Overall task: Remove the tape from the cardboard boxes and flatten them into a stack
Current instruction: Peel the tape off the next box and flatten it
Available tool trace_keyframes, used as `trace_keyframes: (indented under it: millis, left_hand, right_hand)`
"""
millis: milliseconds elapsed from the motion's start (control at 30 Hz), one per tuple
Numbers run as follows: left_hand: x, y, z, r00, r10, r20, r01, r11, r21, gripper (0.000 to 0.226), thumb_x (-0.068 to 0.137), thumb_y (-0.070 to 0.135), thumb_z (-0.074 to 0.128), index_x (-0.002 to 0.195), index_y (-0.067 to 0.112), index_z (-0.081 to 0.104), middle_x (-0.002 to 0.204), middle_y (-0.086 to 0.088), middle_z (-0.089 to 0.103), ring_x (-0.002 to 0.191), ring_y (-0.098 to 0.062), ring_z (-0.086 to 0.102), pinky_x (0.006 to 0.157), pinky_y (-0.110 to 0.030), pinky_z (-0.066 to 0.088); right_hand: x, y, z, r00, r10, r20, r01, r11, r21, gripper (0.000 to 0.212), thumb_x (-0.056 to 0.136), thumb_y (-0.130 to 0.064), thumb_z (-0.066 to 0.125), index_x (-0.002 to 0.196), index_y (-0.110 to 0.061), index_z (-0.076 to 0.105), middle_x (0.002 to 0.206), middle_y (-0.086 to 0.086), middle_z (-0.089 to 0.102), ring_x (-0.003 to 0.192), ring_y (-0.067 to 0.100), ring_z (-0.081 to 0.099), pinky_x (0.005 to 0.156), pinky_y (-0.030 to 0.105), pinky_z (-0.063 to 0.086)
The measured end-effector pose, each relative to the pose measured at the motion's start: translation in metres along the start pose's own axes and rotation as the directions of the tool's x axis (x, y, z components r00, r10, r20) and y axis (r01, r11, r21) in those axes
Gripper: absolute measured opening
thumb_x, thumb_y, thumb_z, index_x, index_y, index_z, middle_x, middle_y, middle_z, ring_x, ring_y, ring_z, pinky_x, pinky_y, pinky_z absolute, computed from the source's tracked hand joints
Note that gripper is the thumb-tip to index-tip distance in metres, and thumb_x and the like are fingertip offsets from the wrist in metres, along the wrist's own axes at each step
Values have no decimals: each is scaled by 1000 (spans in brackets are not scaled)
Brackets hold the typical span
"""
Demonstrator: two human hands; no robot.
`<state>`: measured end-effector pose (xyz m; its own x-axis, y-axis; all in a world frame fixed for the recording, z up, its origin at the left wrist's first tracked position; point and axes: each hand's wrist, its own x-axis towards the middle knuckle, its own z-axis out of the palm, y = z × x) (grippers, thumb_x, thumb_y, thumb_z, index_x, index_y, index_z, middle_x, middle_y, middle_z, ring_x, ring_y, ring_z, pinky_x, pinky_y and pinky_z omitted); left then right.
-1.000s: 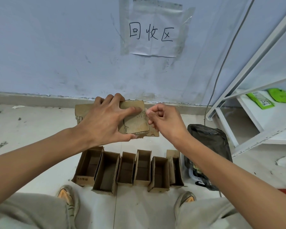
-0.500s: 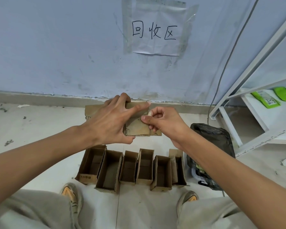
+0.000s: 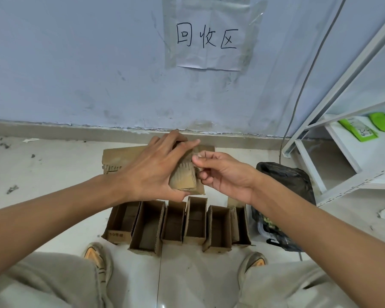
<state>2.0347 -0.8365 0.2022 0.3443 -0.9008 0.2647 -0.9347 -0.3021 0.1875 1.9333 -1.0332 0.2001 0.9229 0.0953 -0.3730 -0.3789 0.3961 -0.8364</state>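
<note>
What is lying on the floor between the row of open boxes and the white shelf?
A black plastic bag lies there in the head view, beside the rightmost open box and left of the white shelf.

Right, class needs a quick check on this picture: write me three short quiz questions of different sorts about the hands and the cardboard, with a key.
1. True or false: the left hand holds the small cardboard box above the floor.
2. Multiple choice: the row of open boxes stands (A) on the white shelf, (B) on the floor between the shoes and the flattened cardboard, (C) inside the black bag.
3. Fill the gap: the right hand pinches at the held box's edge with thumb and ____.

Key: 1 true; 2 B; 3 fingertips. Whether tape is between them is too small to tell.
</note>
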Motion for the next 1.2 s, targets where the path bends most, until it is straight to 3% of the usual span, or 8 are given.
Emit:
trace_keyframes:
  millis: [100, 300, 367, 433, 500, 767, 1000, 1200]
  left_hand:
    - [-5, -4, 0, 1000, 9, -1, -9, 999, -48, 115, 67, 64, 84, 158, 13, 36, 137, -14, 45, 124, -22, 46, 102, -43, 45]
    - [-7, -10, 1, 1000, -22, -11, 21, 996, -91, 112, 67, 62, 83, 159, 24, 31, 140, -5, 39, 121, -16, 44, 97, -33, 41]
    - [-5, -11, 3, 1000, -17, -11, 16, 997, -71, 112, 66, 60, 85, 158, 23, 33, 139, -5, 41, 121, -16, 43, 98, -34, 40]
    - [-3, -11, 5, 1000, -13, -22, 12, 998, -60, 112, 65, 57, 85, 158, 20, 34, 138, -8, 43, 122, -18, 45, 101, -37, 41]
    - [-2, -10, 6, 999, -17, -34, 14, 997, -80, 112, 64, 51, 88, 157, 20, 35, 136, -9, 43, 121, -19, 46, 101, -39, 42]
    - [-2, -10, 2, 998, -37, -47, 32, 995, -97, 116, 65, 55, 87, 161, 25, 29, 139, -6, 41, 118, -20, 47, 96, -38, 47]
    - [0, -7, 2, 1000, 8, -29, -11, 995, -100, 116, 64, 60, 82, 161, 25, 29, 139, -3, 41, 119, -19, 51, 93, -29, 45]
    - [-5, -8, 4, 1000, 15, -15, -16, 995, -94, 114, 65, 65, 77, 161, 25, 30, 140, -2, 41, 120, -19, 51, 91, -31, 49]
  right_hand:
    - [-1, 4, -2, 999, 15, 32, -17, 997, 68, 7, 91, -17, 73, 92, -14, 68, 82, 1, 62, 61, 8, 55, 50, 14, 46]
    - [-1, 4, 3, 924, -256, -285, 120, 901, -418, 18, 95, -22, 77, 100, -6, 72, 78, 1, 73, 61, 10, 65, 54, 23, 51]
    - [-1, 7, 9, 784, -523, -334, 97, 634, -767, 14, 96, -23, 77, 86, -15, 72, 69, -5, 69, 59, 7, 63, 57, 30, 54]
    - [-2, 14, 22, 673, -715, -190, 57, 305, -951, 17, 97, -24, 73, 81, -20, 68, 66, -10, 64, 59, 4, 59, 59, 28, 49]
    - [-3, 17, 32, 634, -767, -99, 94, 203, -975, 15, 100, -22, 69, 84, -20, 71, 69, -12, 64, 63, 5, 59, 62, 27, 45]
    - [-8, 5, 34, 771, -535, -344, 142, 671, -727, 19, 94, -31, 78, 109, -19, 74, 90, -6, 75, 85, 8, 73, 84, 37, 63]
    - [-6, -5, 25, 871, -373, -320, 97, 769, -632, 10, 94, -22, 78, 91, -14, 72, 78, 2, 72, 67, 8, 65, 67, 26, 53]
    - [-5, 6, 25, 879, -354, -318, 93, 783, -615, 11, 98, -26, 74, 92, -17, 70, 72, -1, 69, 68, 13, 66, 73, 37, 56]
